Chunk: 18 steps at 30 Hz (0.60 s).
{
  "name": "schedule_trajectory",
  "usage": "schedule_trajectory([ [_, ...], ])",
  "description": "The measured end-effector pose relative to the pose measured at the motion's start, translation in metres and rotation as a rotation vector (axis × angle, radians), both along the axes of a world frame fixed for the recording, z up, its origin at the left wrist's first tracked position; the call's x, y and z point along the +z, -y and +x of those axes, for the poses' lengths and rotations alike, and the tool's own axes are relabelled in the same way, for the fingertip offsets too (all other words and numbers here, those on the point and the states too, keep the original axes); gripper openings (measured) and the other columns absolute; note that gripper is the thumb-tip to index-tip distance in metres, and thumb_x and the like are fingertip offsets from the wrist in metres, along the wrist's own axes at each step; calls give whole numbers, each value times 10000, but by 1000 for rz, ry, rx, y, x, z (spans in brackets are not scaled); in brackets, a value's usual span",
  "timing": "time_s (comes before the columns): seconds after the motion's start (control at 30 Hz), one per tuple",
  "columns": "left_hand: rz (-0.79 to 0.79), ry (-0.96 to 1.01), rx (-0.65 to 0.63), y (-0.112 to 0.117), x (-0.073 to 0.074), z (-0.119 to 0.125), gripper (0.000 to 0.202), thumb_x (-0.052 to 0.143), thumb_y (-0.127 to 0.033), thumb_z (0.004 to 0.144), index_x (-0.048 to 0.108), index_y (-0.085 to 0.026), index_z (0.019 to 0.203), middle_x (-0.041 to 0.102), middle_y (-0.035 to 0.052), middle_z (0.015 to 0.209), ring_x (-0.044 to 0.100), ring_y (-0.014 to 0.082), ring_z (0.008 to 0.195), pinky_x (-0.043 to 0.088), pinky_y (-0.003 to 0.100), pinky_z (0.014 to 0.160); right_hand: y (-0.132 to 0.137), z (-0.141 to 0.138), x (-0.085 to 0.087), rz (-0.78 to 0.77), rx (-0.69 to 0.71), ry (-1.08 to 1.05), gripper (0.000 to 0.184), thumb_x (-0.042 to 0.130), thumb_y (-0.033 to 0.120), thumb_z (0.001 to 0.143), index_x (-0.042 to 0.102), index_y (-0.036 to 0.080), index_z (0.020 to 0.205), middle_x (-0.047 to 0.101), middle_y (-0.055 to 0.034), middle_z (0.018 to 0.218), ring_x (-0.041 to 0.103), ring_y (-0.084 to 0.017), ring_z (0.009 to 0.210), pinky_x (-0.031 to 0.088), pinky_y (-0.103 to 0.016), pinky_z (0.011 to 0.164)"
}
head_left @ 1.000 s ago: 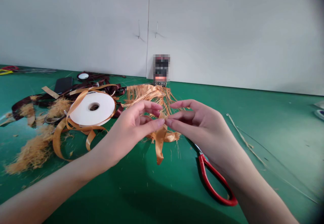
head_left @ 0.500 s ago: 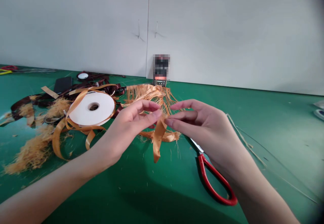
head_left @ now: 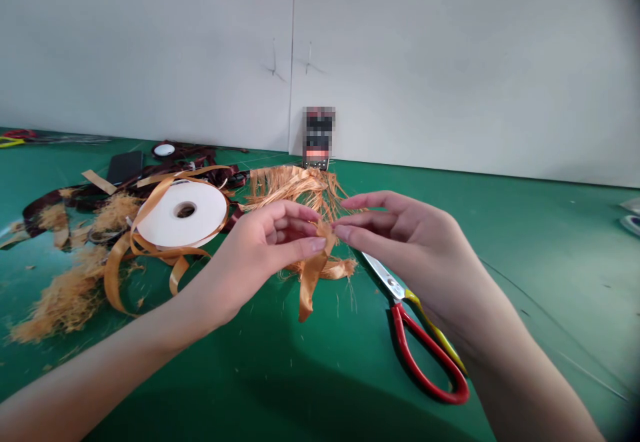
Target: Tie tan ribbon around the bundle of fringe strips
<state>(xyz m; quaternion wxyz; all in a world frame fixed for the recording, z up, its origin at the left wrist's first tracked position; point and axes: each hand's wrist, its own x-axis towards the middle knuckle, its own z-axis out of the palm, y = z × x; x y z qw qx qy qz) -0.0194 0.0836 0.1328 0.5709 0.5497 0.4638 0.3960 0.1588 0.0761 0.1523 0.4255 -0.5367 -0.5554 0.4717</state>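
Note:
A short strip of golden-orange ribbon [head_left: 313, 275] hangs from my left hand [head_left: 280, 242], pinched near its top between thumb and fingers. At the upper right edge of the strip, the thumb and a finger of my right hand [head_left: 395, 229] close together on it; the index finger is held out above. Whether a loose thread is in that pinch is too small to tell. Behind the hands lies a pile of frayed orange ribbon [head_left: 295, 185], with another frayed piece [head_left: 340, 269] just below the fingers. Scissors [head_left: 400, 302] with one red and one yellow handle rest partly under my right hand.
On the left stands a white ribbon spool [head_left: 183, 212] with loose loops. Around it are fluffy thread scraps [head_left: 65, 302], dark ribbon [head_left: 45, 205] and a black flat object [head_left: 125, 167]. A phone [head_left: 319, 139] leans against the white wall [head_left: 450, 62].
My right hand has shifted slightly right and up, baring more of the scissors and their yellow handle. The ribbon strip has tilted a little, its top fanning out more between my fingers.

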Motion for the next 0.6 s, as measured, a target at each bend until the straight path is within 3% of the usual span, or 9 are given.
schedule_trajectory([
  [0.33, -9, -33, -15, -1, 0, 0, 253, 760, -266, 748, 641, -186, 956, 684, 2, 885, 644, 138, 862, 516, 245, 786, 5, -6, 4, 7, -69, -28, 181, 739, 192, 704, 664, 210, 868, 752, 0, 737, 708, -160, 729, 537, -270, 662],
  [0.6, 0, -45, -28, -1, 0, 0, 227, 745, -250, 750, 641, -184, 941, 697, 14, 874, 660, 166, 865, 528, 283, 790, 2, -3, 1, 63, -60, 24, 159, 738, 244, 730, 667, 203, 866, 761, -21, 756, 723, -176, 721, 566, -291, 660],
])
